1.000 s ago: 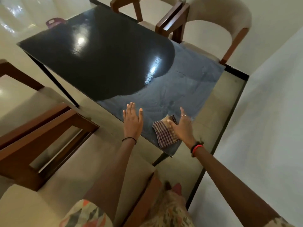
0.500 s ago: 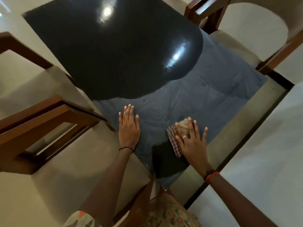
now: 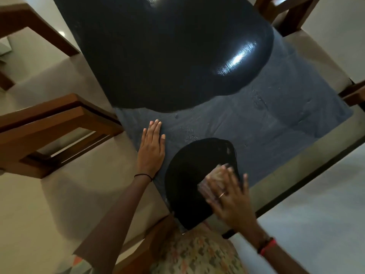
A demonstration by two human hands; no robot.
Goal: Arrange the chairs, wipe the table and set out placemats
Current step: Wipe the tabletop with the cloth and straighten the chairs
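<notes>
Desk: glossy black rectangular desk [image 3: 266, 123], streaked pale toward its near right corner.
Chairs: brown wooden chairs with beige seats [image 3: 59, 123] stand at its left and far edges.
Left hand [image 3: 151, 150]: grip spread wide and flat by the near left edge, holding nothing.
Right hand [image 3: 230, 196]: has slid back from mid-desk to the near edge, grip pressing the cloth down; wiping seems underway.
Cloth: crumpled checked cloth [image 3: 214, 176], blurred, under the fingers at the near edge.
</notes>
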